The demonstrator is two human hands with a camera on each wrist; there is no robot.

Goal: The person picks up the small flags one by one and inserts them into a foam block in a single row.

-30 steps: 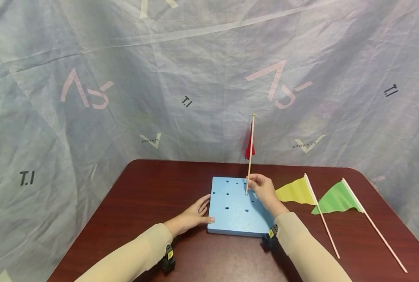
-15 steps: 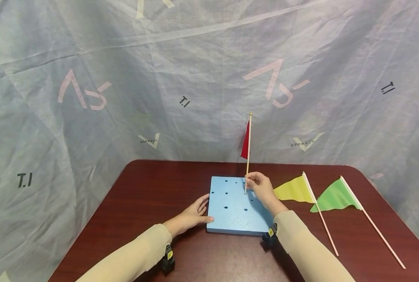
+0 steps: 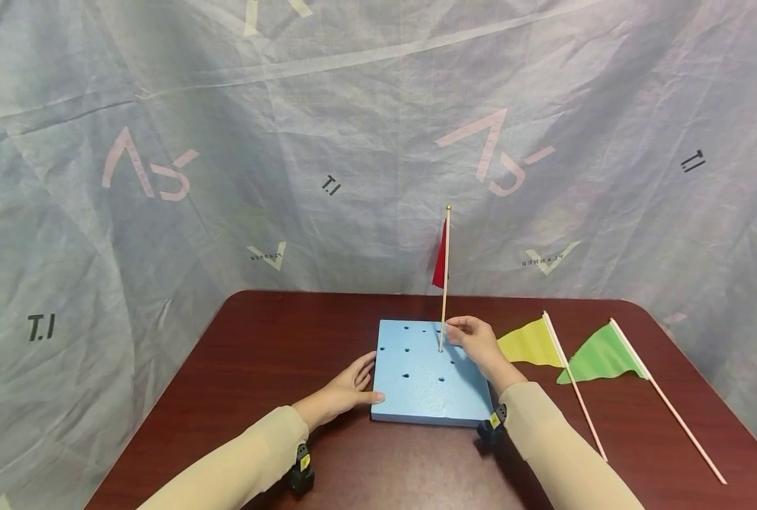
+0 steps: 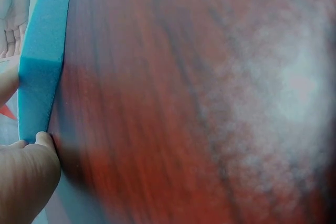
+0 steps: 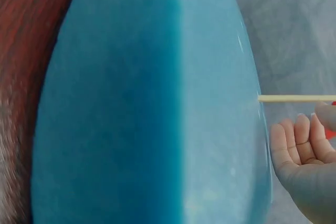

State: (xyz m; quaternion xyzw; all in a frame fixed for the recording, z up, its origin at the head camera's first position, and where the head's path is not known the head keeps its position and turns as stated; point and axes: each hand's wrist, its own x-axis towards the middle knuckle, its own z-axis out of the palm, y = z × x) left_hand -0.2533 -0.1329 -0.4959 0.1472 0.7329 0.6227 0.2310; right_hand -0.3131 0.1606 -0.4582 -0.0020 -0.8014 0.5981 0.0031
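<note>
In the head view, a light blue board with several holes lies on the table. A red flag stands upright, its wooden stick set in one of those holes. My right hand hovers over the board's right side, fingertips just right of the stick and apart from it. In the right wrist view, the hand's fingers are loosely bent beside the stick. My left hand steadies the board's left side, thumb on its top near the front corner, the other fingers stretched along the edge.
To the right lie a yellow flag and a green flag, their sticks slanting toward the table's front right. The dark red wooden table carries everything. A grey printed cloth hangs behind it.
My right hand has let go of the red flag's stick and moved slightly right. The flag has straightened up, its red cloth swinging left. The left hand stays on the board.
</note>
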